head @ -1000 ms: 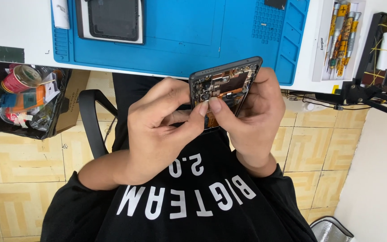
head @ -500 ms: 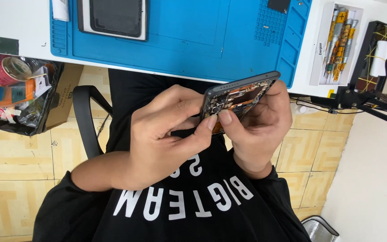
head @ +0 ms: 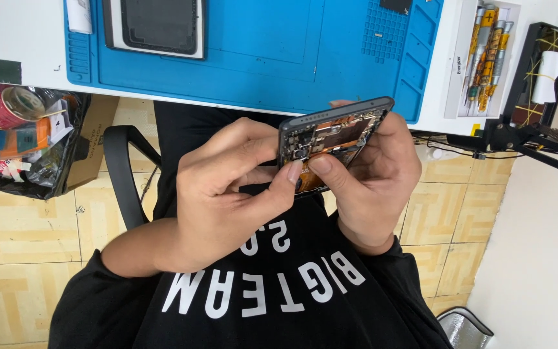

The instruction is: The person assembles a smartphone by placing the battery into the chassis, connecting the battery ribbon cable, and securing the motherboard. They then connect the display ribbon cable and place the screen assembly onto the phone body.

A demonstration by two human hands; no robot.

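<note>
Over the lap, both hands grip an opened phone (head: 332, 143).
Left hand (head: 227, 194) pinches its near end; right hand (head: 379, 181) cradles the far, raised end.

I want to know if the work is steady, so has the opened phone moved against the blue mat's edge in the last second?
Yes. The opened phone has tilted its far end up toward the blue mat.

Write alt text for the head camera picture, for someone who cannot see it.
Two bare hands hold an opened phone above a lap, the left hand and right hand pinching at its exposed insides. Beyond lies a blue work mat on a white desk.
</note>
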